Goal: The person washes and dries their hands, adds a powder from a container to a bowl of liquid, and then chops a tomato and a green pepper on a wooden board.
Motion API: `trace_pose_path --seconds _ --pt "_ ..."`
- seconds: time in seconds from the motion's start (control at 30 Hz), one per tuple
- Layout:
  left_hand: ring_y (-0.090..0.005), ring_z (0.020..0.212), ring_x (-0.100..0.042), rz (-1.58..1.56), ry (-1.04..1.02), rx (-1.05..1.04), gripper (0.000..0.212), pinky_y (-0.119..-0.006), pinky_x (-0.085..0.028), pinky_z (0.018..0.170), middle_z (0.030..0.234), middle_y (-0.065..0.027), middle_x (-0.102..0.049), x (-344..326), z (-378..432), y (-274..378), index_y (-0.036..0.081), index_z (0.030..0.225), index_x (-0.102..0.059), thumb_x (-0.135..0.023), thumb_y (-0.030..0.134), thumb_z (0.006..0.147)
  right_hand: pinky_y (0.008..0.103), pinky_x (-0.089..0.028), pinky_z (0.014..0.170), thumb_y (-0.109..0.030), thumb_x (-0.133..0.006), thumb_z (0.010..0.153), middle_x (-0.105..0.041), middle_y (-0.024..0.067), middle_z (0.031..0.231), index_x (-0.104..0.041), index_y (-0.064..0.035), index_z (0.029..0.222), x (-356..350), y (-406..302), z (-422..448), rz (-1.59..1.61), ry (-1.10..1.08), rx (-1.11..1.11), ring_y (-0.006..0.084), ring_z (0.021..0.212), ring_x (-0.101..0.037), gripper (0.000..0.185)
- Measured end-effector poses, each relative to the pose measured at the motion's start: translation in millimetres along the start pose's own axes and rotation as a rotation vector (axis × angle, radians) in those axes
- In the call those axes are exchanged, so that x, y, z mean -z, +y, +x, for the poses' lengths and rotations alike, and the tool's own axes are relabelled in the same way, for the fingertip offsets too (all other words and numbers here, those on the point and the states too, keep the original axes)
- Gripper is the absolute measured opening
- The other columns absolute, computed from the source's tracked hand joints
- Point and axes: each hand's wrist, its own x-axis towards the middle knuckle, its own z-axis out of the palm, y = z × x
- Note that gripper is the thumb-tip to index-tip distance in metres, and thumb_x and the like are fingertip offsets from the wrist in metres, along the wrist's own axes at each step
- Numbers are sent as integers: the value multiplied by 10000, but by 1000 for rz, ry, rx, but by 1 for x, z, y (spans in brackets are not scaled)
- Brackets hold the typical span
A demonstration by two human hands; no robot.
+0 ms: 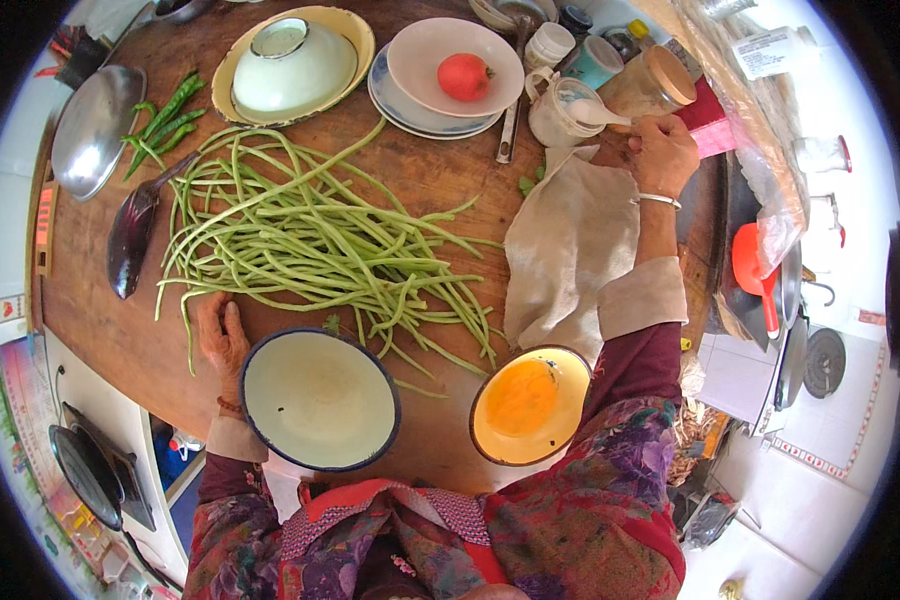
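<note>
My left hand (223,331) rests on the wooden table beside a white enamel basin (320,400), its fingers near the ends of a heap of long green beans (307,240). My right hand (664,154) is at the upper right, fingers curled at the handle of a white spoon (596,112), whose bowl lies over an open jar (566,112). Whether the fingers grip the handle is unclear. Under my right forearm lies a beige cloth (574,240). A yellow enamel bowl with beaten egg (521,397) stands near my right elbow.
An eggplant (131,240), green chili peppers (169,124) and a metal lid (99,131) lie left. At the back are an upturned bowl (296,67) in a yellow basin and a tomato (463,76) in a stacked bowl. A wooden-lidded jar (645,81) and a red ladle (750,259) are right.
</note>
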Motion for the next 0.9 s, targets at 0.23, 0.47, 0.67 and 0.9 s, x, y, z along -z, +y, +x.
trace_pose_path --seconds 0.23,0.47,0.67,0.9 --pt "-206 834 -583 -12 6 47 180 -297 -474 747 954 -101 -599 -1 -2 -1 8 1051 -576 -540 15 875 254 -428 406 -108 -653 734 -599 57 577 -648 5 746 1 -9 -7 4 21 -33 97 481 -554 113" --pt "-195 822 -578 -27 -2 30 171 -286 -473 737 944 -97 -596 0 2 7 8 1042 -578 -540 16 876 252 -433 413 -105 -669 729 -611 57 593 -652 0 746 2 -2 -5 5 12 -45 91 484 -549 108" --pt "-197 808 -576 21 -1 11 164 -288 -470 725 925 -101 -590 2 4 12 5 1037 -576 -541 20 877 267 -489 549 -150 -662 717 -639 75 588 -675 -2 737 2 -15 -11 -63 24 -43 132 552 -638 150" --pt "-198 803 -576 39 -1 31 156 -291 -469 717 922 -102 -591 1 2 10 -1 1030 -576 -542 24 879 254 -482 525 -117 -656 722 -638 76 591 -673 -2 730 1 -10 -9 74 25 -71 126 541 -632 117"
